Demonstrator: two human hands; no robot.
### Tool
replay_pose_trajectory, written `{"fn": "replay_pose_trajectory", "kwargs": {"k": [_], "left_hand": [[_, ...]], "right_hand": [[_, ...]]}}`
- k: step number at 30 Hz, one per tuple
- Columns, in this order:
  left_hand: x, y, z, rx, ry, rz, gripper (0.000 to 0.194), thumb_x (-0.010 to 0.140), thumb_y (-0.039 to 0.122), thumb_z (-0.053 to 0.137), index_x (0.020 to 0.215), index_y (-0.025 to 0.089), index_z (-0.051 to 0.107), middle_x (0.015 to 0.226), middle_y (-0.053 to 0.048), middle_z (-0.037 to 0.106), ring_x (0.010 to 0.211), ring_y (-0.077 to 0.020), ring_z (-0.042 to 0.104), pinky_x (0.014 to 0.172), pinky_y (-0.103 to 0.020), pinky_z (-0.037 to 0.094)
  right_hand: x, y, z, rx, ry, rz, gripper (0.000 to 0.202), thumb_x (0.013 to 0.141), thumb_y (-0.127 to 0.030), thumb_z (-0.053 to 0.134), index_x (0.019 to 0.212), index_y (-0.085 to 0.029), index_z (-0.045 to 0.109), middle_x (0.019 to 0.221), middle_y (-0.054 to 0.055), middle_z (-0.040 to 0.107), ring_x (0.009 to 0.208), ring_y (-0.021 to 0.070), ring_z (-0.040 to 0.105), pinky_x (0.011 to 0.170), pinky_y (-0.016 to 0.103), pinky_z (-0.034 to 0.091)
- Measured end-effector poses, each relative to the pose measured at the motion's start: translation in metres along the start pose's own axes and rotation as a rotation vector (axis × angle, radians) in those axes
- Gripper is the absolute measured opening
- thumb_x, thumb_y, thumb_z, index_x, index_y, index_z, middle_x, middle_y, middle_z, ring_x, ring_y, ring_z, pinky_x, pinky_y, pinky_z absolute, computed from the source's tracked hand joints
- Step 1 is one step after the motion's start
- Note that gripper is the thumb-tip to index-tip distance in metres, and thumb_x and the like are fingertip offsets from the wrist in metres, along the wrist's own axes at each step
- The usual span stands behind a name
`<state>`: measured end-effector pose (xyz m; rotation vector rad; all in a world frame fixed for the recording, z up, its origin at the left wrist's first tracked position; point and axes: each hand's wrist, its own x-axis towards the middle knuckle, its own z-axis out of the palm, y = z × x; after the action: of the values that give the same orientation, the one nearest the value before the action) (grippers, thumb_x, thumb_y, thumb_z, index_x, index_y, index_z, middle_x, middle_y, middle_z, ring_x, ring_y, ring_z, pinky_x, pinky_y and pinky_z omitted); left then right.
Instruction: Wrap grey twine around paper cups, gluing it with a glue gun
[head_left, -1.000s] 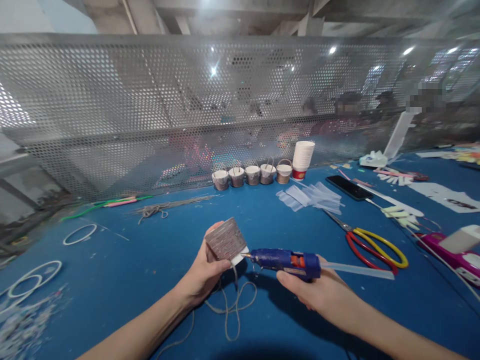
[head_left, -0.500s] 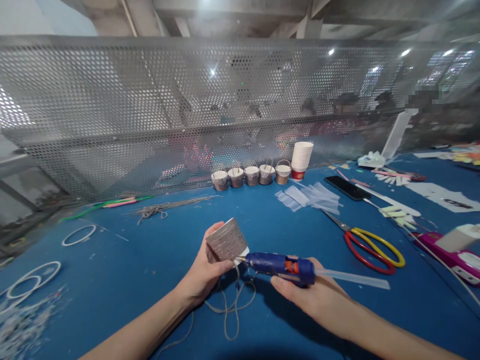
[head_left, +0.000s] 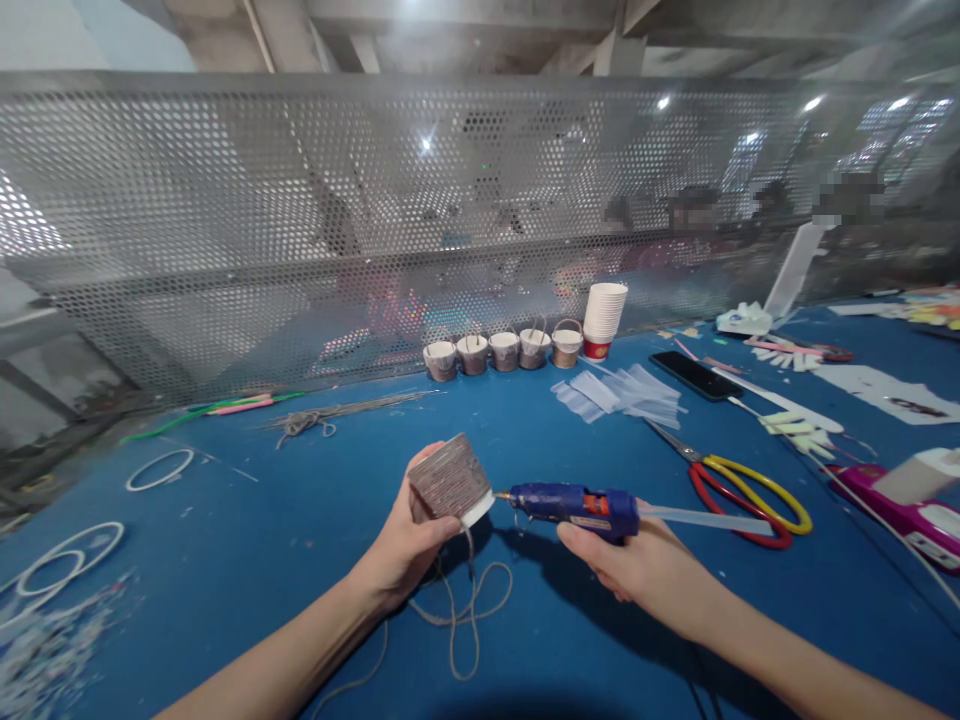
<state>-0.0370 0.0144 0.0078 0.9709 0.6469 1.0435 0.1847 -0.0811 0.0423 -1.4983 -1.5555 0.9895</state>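
My left hand (head_left: 409,535) is closed around a paper cup (head_left: 454,480) wrapped in grey-brown cord, tilted on its side. A white strip of the cup shows bare at its lower right edge. From under my thumb the loose cord (head_left: 474,625) hangs down and lies in loops on the table. My right hand (head_left: 637,565) grips a blue hot glue gun (head_left: 577,508), with a clear glue stick (head_left: 709,519) poking out of its back. The gun's nozzle points left, close to the bare white strip; whether it touches I cannot tell.
Several cord-wrapped little buckets (head_left: 504,352) stand by the perforated metal screen (head_left: 300,230), beside stacked paper cups (head_left: 604,315). To the right lie clear glue sticks (head_left: 622,392), a phone (head_left: 694,376), scissors (head_left: 742,495) and a pink power strip (head_left: 900,510). Cord pieces (head_left: 315,420) and white rings (head_left: 71,560) lie left.
The glue gun has moved slightly right and up, its nozzle drawing back from near my left thumb along the cup's white edge. The cup has turned slightly in my left hand.
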Motion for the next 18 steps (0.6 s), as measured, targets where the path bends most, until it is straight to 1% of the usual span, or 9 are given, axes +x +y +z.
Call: {"fn": "replay_pose_trajectory", "kwargs": {"k": [4,7,9,11,14,18], "left_hand": [[0.001,-0.001,0.0,0.006,0.004,-0.009,0.081,0.05,0.021,0.087,0.123,0.027,0.051,0.123,-0.009,0.061,0.121,-0.0337,0.052,0.105,-0.048,0.036],[0.002,-0.002,0.0,0.015,0.007,-0.01,0.081,0.051,0.021,0.087,0.123,0.027,0.052,0.123,-0.009,0.061,0.12,-0.034,0.052,0.105,-0.048,0.037],[0.002,-0.002,0.0,0.008,0.006,-0.005,0.081,0.05,0.022,0.087,0.123,0.027,0.053,0.125,-0.01,0.06,0.122,-0.0347,0.051,0.105,-0.048,0.037],[0.003,-0.002,0.0,-0.002,0.004,0.002,0.081,0.049,0.022,0.088,0.122,0.027,0.054,0.127,-0.01,0.06,0.125,-0.0353,0.049,0.106,-0.048,0.036],[0.003,-0.002,-0.003,-0.005,-0.007,-0.005,0.081,0.05,0.022,0.087,0.123,0.027,0.054,0.126,-0.01,0.061,0.125,-0.0358,0.049,0.106,-0.049,0.035],[0.002,-0.001,-0.005,-0.006,-0.031,-0.012,0.08,0.052,0.023,0.086,0.125,0.028,0.055,0.127,-0.011,0.061,0.125,-0.0359,0.05,0.107,-0.049,0.035]], "right_hand": [[-0.005,-0.001,0.005,-0.033,-0.022,0.054,0.032,0.084,-0.047,0.054,0.066,-0.021,0.058,0.046,-0.005,0.037,0.047,0.0114,0.038,0.047,0.024,0.032],[-0.009,-0.008,0.01,-0.079,0.029,0.039,0.03,0.081,-0.047,0.055,0.066,-0.021,0.058,0.057,-0.002,0.048,0.055,0.0132,0.045,0.054,0.025,0.038],[-0.009,-0.01,0.011,-0.08,0.03,0.011,0.03,0.08,-0.045,0.055,0.064,-0.02,0.056,0.062,-0.001,0.051,0.057,0.0129,0.046,0.056,0.025,0.04],[-0.008,-0.009,0.01,-0.058,-0.009,0.029,0.033,0.082,-0.045,0.053,0.061,-0.02,0.052,0.055,-0.003,0.047,0.051,0.0109,0.043,0.052,0.024,0.039],[-0.002,-0.003,0.007,0.032,-0.052,0.101,0.038,0.082,-0.049,0.053,0.058,-0.02,0.046,0.045,-0.006,0.038,0.04,0.0086,0.038,0.043,0.022,0.034],[0.007,0.004,0.003,0.234,-0.056,0.186,0.046,0.077,-0.057,0.058,0.054,-0.02,0.043,0.043,-0.007,0.038,0.035,0.0062,0.035,0.037,0.02,0.031]]}}
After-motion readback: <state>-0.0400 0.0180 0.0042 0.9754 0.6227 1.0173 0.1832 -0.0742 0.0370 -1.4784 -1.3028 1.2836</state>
